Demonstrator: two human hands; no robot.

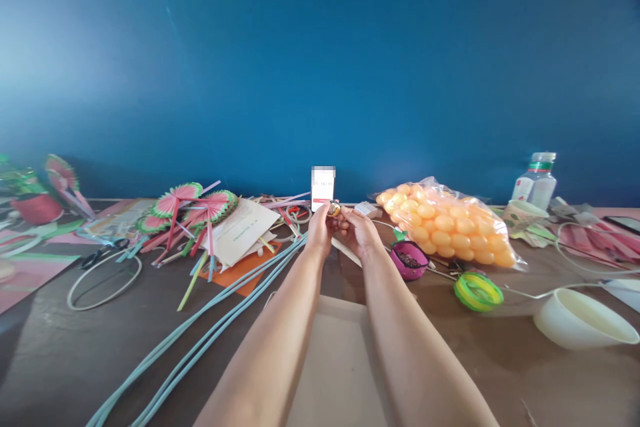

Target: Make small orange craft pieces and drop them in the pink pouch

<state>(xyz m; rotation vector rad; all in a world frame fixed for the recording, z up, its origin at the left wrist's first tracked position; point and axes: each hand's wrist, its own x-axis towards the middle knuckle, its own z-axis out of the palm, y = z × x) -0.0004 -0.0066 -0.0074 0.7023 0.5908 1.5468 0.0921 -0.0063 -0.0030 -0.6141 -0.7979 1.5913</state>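
Observation:
Both hands meet above the middle of the table, arms stretched forward. My left hand is closed round a small shiny gold round thing, too small to name surely. Fingers of my right hand are pinched together right beside it; what they grip is hidden. Just behind the hands stands a phone with a lit white screen. Below the forearms lies a beige board or tray. A purple pouch-like bowl with small dark bits inside is right of my right hand.
Left of the arms lie pink-green paper fans, paper sheets, scissors and long pale-blue tubes. To the right are a bag of orange balls, a yellow-green ring, a white bowl and a bottle. A blue panel rises behind.

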